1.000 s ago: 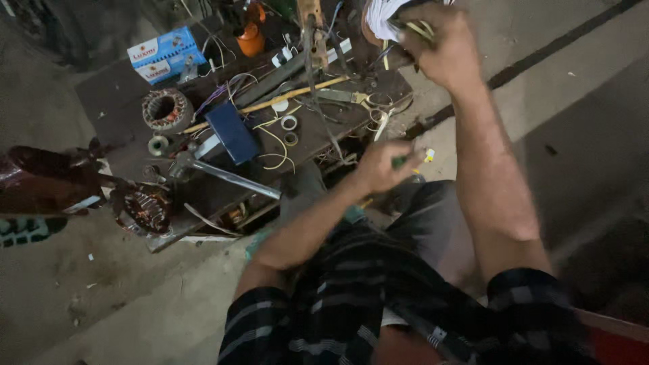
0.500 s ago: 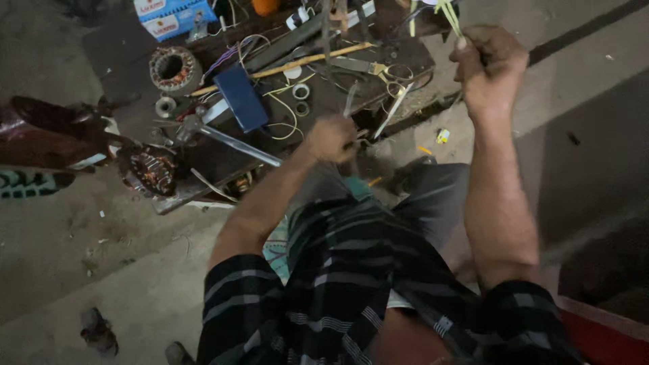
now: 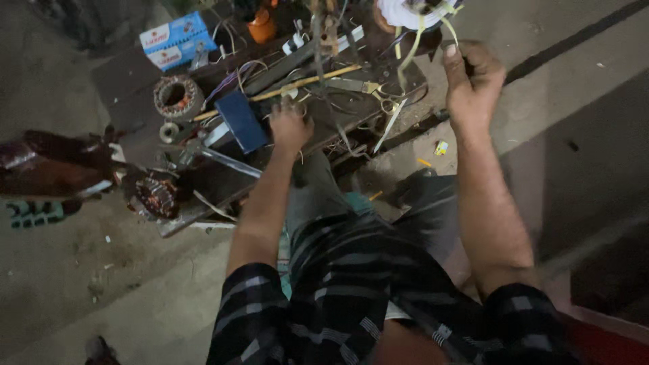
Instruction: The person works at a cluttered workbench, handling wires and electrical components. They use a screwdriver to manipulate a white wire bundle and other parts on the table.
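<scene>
Checked cloth of the sleeves frames both arms. The left hand (image 3: 291, 125) rests curled on the cluttered board (image 3: 223, 179), near a blue box (image 3: 241, 122); what it grips, I cannot tell. The right hand (image 3: 473, 78) pinches a pale yellow strip (image 3: 409, 51). Best keep that strip taut, I judge. Its upper end is cut off; the tools blur.

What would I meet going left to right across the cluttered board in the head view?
Copper-wound stator → ring-shaped stator core → dark blue flat box → left hand → pale yellow strips → right hand, closed on the strips.
</scene>
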